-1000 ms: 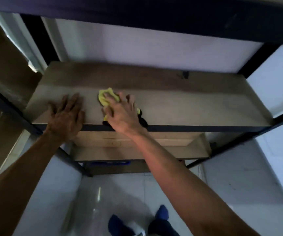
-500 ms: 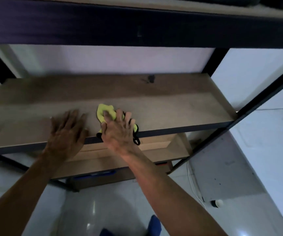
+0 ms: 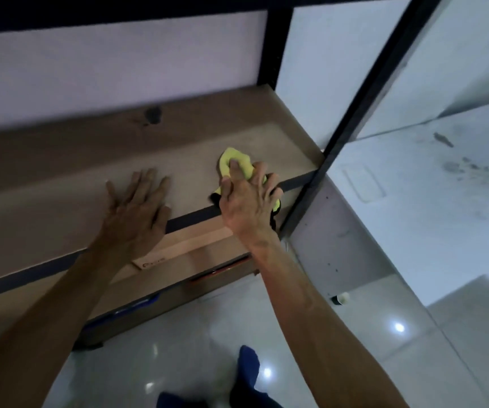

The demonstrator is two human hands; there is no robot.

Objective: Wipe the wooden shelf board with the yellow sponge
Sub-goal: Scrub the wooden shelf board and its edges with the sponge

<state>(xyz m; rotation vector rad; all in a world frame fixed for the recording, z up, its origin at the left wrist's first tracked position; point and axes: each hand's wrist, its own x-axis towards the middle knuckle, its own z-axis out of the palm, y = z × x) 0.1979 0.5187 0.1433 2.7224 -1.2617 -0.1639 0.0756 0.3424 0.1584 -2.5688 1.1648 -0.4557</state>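
Note:
The wooden shelf board (image 3: pixel 75 169) runs from the left edge to a black metal post on the right, with a dark front rim. My right hand (image 3: pixel 244 201) presses the yellow sponge (image 3: pixel 236 161) onto the board near its front right corner; a black part of the sponge hangs over the front edge. The fingers cover most of it. My left hand (image 3: pixel 137 209) lies flat on the board with fingers spread, a short way left of the sponge, and holds nothing. A dark knot (image 3: pixel 152 114) marks the board near the back.
A black upright post (image 3: pixel 352 113) stands right of the sponge, with a white wall behind. A lower shelf (image 3: pixel 196 260) sits beneath the board. Glossy floor tiles (image 3: pixel 178 334) lie below, and my blue-socked foot (image 3: pixel 247 369) shows near the bottom edge.
My right hand has slid the sponge to the right along the front of the board, close to the right post. My view has swung right. The left hand stays flat on the board.

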